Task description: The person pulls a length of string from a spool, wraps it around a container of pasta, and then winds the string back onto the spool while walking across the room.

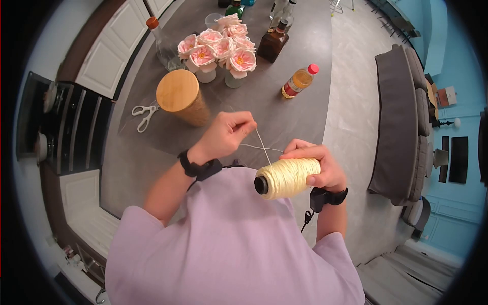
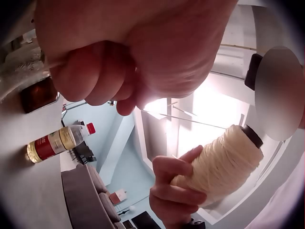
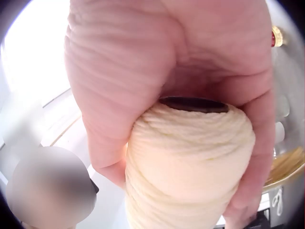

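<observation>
My right hand (image 1: pixel 325 165) grips a spool of pale yellow string (image 1: pixel 292 177) wound on a black core, fingers on one side and thumb on the other. In the right wrist view the spool (image 3: pixel 190 157) fills the space between thumb and fingers. My left hand (image 1: pixel 226 133) pinches the string (image 1: pixel 262 141) between thumb and curled fingers, up and to the left of the spool. That length runs straight from the pinch to the winding, also seen in the left wrist view. Another stretch of string (image 1: pixel 249 146) crosses behind it over the table.
A wooden-lidded jar (image 1: pixel 178 91) and white scissors (image 1: pixel 144 117) are on the grey table (image 1: pixel 274 119), left of my hands. Pink flowers (image 1: pixel 223 46) in vases, a clear bottle (image 1: pixel 165 48), a dark brown bottle (image 1: pixel 273 43) and a red-capped bottle (image 1: pixel 299 81) stand farther back.
</observation>
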{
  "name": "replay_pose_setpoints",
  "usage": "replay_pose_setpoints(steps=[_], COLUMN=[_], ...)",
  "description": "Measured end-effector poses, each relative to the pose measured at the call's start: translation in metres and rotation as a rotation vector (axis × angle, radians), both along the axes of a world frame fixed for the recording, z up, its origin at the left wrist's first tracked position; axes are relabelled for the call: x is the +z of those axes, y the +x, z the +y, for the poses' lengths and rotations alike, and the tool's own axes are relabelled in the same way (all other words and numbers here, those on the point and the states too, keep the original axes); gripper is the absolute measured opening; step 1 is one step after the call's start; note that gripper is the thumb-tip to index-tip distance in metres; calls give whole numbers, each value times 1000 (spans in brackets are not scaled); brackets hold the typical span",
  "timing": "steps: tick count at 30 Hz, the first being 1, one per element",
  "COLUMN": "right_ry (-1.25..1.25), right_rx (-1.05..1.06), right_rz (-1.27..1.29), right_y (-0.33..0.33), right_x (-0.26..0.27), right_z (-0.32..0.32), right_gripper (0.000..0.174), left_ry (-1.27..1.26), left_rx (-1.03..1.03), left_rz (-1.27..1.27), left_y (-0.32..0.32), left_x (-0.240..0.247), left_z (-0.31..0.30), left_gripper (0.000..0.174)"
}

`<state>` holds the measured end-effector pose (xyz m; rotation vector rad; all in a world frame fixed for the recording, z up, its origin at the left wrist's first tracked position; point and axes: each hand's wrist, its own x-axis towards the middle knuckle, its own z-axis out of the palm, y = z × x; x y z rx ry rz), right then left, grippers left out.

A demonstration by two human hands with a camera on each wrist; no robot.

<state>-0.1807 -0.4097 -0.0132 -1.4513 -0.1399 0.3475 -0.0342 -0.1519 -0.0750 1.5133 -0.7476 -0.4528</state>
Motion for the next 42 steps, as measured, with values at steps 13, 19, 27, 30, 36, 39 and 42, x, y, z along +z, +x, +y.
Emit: replay_pose_setpoints(steps=[13, 19, 27, 30, 36, 39, 42], right_ry=[-141, -533, -330, -177, 252, 295, -317], right_rx=[-500, -436, -151, -98, -242, -586, -686], right_rz=[-83, -125, -75, -40, -33, 91, -121], right_y=[11, 9, 9, 10, 11, 17, 25], right_x=[-20, -19, -3, 1, -24, -27, -28], right_z=[-6, -2, -2, -3, -1, 6, -2], right_gripper=[51, 48, 61, 67, 67, 65, 51], left_ry=[270, 323, 40, 0, -129, -20, -65], left_rx=[-99, -173, -171, -211, -127, -90, 12], left_rz=[-473, -791, -475, -77, 118, 70, -367], left_y=[-54, -20, 21, 16, -32, -44, -50], left_x=[31, 69, 23, -12, -35, -14, 12], left_z=[5, 21, 2, 0, -11, -5, 4], left_gripper=[9, 17, 16, 16, 16, 12, 6])
